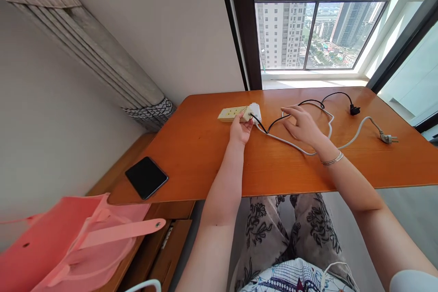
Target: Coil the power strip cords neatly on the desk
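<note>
A cream power strip (230, 114) lies near the back of the wooden table. My left hand (241, 128) grips its right end, thumb on top and fingers curled underneath. Just behind that end sits a white power strip (255, 110), partly covered by the cream one. A black cable (273, 124) and a white cable (289, 142) run rightward from the two strips. Above these cables is my right hand (303, 125), with a bracelet on the wrist. Its fingers are apart, the fingertips close to the black cable; whether they touch it is unclear.
The black plug (354, 110) and the white plug (388, 138) lie on the table's right side. At the front left corner of the table (201, 155) is a dark phone or tablet (146, 177). A pink bag (85, 242) stands at lower left. Windows rise behind.
</note>
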Available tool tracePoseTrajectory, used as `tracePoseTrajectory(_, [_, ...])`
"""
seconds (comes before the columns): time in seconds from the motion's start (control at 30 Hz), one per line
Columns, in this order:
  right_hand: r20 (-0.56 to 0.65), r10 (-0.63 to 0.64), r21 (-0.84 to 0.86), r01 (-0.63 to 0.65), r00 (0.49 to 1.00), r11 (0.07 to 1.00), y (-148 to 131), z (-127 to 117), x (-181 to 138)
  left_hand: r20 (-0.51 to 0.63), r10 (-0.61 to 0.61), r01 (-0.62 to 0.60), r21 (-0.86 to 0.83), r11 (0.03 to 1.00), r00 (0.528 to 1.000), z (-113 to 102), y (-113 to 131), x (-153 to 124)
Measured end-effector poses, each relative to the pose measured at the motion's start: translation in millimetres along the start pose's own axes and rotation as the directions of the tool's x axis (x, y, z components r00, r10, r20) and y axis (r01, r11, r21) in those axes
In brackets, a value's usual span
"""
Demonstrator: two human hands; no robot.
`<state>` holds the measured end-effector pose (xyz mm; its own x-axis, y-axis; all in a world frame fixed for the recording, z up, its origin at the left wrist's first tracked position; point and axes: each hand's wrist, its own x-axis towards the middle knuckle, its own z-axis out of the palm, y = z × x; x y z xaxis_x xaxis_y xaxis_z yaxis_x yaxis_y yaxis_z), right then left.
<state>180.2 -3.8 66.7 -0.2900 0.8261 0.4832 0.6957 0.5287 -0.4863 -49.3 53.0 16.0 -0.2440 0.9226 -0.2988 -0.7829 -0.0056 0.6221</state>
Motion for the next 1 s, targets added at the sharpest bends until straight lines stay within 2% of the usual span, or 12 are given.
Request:
tracePoseTrajectory(0.07, [0.216, 0.007, -0.074, 0.01, 0.976, 0.997, -11, 33, 5, -0.038, 0.033, -0.032, 0.039, 0.999, 0.999, -1, -1, 1])
tracePoseTrajectory(0.13, [0.37, 0.058, -0.154, 0.0, 0.927, 0.988, -14, 61, 5, -0.065, 0.027, -0.021, 0.078, 0.997, 0.998, -2, -1, 2])
tracePoseTrajectory(0.2, [0.452, 0.08, -0.199, 0.012, 0.889, 0.98, -12, 81, 1, -0.069, -0.011, 0.018, 0.109, 0.994, 0.998, -3, 0, 2])
tracePoseTrajectory(0.27, [0.485, 0.09, -0.22, 0.021, 0.87, 0.975, -8, 92, -3, -0.062, -0.044, 0.051, 0.123, 0.991, 0.997, -4, -1, 3])
tracePoseTrajectory(0.47, [0.405, 0.054, -0.416, 0.131, 0.912, 0.9, -2, 86, -6, -0.107, -0.044, 0.064, 0.194, 0.979, 0.993, -7, -8, 8])
tracePoseTrajectory(0.7, [0.462, 0.075, -0.5, 0.19, 0.884, 0.845, -3, 69, -5, -0.151, -0.038, 0.07, 0.21, 0.975, 0.988, -9, -13, 10])
tracePoseTrajectory(0.77, [0.448, 0.1, -0.496, 0.154, 0.888, 0.854, -5, 66, -6, -0.153, -0.022, 0.056, 0.22, 0.974, 0.988, -10, -12, 11])
tracePoseTrajectory(0.9, [0.366, 0.173, -0.417, -0.005, 0.914, 0.909, -11, 62, -7, -0.116, -0.022, 0.05, 0.245, 0.968, 0.993, -12, -8, 11])
tracePoseTrajectory(1.0, [0.278, 0.171, -0.331, -0.072, 0.945, 0.941, -13, 59, -8, -0.088, -0.082, 0.101, 0.25, 0.963, 0.993, -10, -6, 9])
